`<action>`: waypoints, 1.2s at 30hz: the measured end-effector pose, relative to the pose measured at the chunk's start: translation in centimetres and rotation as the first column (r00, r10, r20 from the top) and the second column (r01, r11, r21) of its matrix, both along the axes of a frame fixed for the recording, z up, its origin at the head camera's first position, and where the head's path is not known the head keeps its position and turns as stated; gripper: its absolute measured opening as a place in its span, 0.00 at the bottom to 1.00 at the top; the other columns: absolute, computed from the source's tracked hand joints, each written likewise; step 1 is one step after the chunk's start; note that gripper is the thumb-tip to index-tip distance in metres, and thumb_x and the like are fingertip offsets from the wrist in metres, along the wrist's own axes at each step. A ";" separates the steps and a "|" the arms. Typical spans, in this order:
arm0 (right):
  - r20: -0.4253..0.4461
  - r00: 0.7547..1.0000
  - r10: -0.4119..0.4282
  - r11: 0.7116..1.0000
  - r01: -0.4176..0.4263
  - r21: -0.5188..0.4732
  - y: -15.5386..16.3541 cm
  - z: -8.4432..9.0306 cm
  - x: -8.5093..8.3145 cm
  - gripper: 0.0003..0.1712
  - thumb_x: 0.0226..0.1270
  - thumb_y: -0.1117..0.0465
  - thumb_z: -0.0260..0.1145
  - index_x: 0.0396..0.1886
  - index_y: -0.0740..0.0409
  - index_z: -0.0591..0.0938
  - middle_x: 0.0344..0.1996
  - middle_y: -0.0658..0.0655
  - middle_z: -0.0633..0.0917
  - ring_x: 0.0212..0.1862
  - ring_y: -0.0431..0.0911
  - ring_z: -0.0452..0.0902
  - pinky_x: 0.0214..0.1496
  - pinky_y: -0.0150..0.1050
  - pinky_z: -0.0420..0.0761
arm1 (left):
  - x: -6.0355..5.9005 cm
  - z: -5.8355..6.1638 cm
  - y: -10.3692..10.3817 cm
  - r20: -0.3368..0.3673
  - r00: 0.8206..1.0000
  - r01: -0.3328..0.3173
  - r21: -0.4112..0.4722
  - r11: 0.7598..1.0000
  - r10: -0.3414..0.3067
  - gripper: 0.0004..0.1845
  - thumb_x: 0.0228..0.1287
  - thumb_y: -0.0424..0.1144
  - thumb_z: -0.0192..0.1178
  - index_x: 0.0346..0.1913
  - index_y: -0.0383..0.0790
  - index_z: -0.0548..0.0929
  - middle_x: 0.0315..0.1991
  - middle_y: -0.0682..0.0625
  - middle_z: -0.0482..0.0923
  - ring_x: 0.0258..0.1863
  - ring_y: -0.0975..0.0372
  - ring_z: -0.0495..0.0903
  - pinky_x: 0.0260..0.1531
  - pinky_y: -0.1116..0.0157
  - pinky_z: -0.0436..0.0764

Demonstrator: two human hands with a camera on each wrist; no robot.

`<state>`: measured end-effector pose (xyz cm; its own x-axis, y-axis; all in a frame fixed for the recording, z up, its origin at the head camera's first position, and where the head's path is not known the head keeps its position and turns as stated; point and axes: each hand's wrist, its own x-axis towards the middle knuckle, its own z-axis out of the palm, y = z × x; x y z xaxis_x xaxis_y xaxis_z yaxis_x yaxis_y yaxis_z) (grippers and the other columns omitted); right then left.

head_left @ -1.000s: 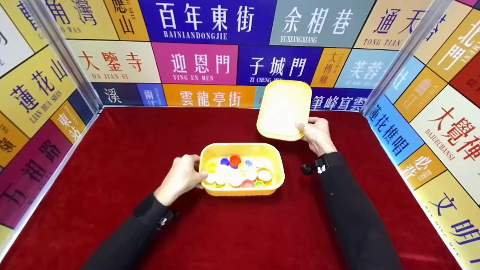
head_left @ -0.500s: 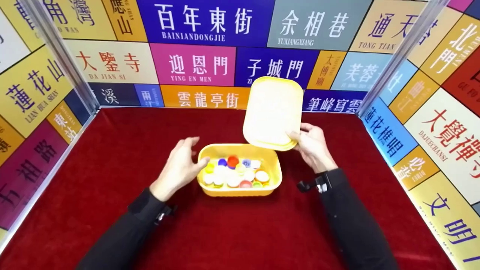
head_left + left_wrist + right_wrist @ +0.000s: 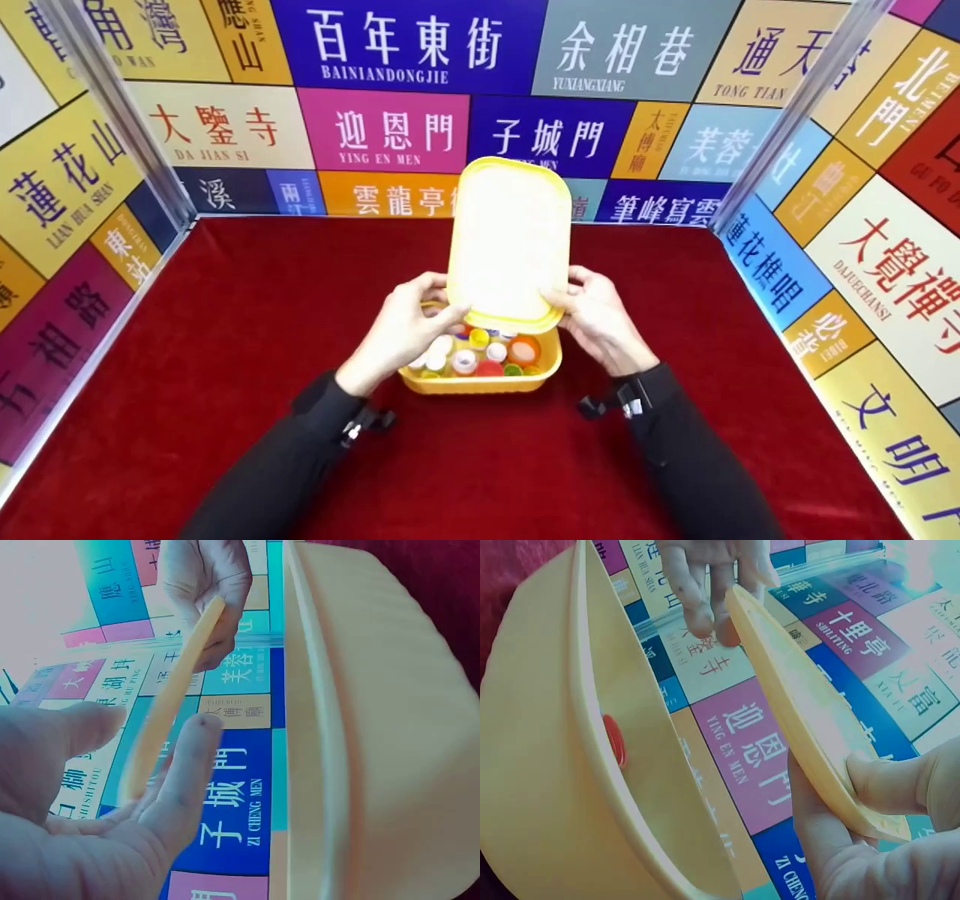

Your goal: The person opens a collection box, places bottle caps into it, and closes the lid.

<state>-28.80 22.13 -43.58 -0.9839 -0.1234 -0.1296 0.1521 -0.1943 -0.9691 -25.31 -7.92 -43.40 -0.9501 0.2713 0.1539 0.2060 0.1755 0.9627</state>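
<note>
Lid (image 3: 508, 244): yellow, flat, with round corners and a pale inside. It is held up on a slant above the back of the box, its low edge close to the box rim. It is held at both low corners.

Box (image 3: 480, 381): yellow, open, set on the red cloth.

Bottle caps (image 3: 480, 354): many small round ones in white, red, orange, yellow and green, piled inside the box.

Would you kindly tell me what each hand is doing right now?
Left hand: pinching the left edge of the yellow lid.
Right hand: gripping the lid's right edge.
</note>
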 end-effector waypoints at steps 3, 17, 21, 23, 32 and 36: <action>-0.011 1.000 0.028 1.000 -0.028 0.000 -0.1 0.1 0.4 0.28 0.85 0.72 0.69 0.77 0.70 0.71 0.48 0.58 0.94 0.49 0.47 0.94 0.54 0.40 0.96 | 0.0 -0.3 0.0 -0.011 1.000 -0.007 0.035 0.999 0.008 0.17 0.80 0.33 0.75 0.63 0.29 0.86 0.47 0.37 0.93 0.43 0.43 0.99 0.48 0.51 0.98; -0.083 0.994 0.074 0.992 -0.065 0.113 0.8 0.9 0.9 0.32 0.87 0.61 0.72 0.80 0.70 0.73 0.61 0.61 0.92 0.57 0.48 0.94 0.61 0.41 0.96 | 0.4 1.1 -1.5 -0.130 0.991 0.015 0.053 0.998 -0.008 0.09 0.79 0.30 0.75 0.54 0.32 0.87 0.45 0.38 0.92 0.41 0.55 0.98 0.47 0.55 0.98; -0.104 0.995 0.010 0.998 -0.002 0.067 1.4 2.1 1.1 0.36 0.91 0.54 0.69 0.86 0.69 0.70 0.73 0.69 0.86 0.68 0.54 0.92 0.68 0.46 0.94 | 0.6 1.9 -2.6 -0.360 0.929 -0.120 -0.065 0.991 0.090 0.09 0.75 0.31 0.78 0.51 0.35 0.88 0.42 0.44 0.93 0.39 0.58 0.92 0.43 0.67 0.92; -0.104 0.994 -0.019 0.999 0.022 0.032 1.8 2.8 1.2 0.36 0.93 0.49 0.66 0.85 0.66 0.72 0.76 0.71 0.84 0.71 0.56 0.91 0.68 0.50 0.94 | 0.7 2.2 -3.1 -0.484 0.870 -0.186 -0.136 0.973 0.098 0.09 0.74 0.31 0.78 0.50 0.36 0.89 0.42 0.45 0.93 0.40 0.58 0.91 0.41 0.68 0.92; -0.093 0.995 0.021 0.999 -0.026 -0.047 3.0 4.3 1.5 0.39 0.95 0.34 0.55 0.80 0.63 0.79 0.59 0.57 0.97 0.57 0.51 0.99 0.54 0.49 0.98 | 1.8 2.5 -4.0 -0.810 0.554 -0.473 -0.495 0.729 -0.192 0.12 0.74 0.32 0.80 0.52 0.40 0.87 0.44 0.47 0.87 0.41 0.56 0.89 0.40 0.58 0.96; -0.008 1.000 -0.004 0.999 0.004 -0.052 3.2 3.6 1.3 0.19 0.94 0.52 0.64 0.64 0.63 0.87 0.42 0.53 0.96 0.40 0.45 0.98 0.44 0.40 0.97 | 1.9 1.9 -3.4 -0.848 0.436 -0.592 -0.522 0.614 -0.301 0.08 0.79 0.35 0.76 0.48 0.41 0.85 0.43 0.49 0.88 0.39 0.54 0.86 0.25 0.58 0.91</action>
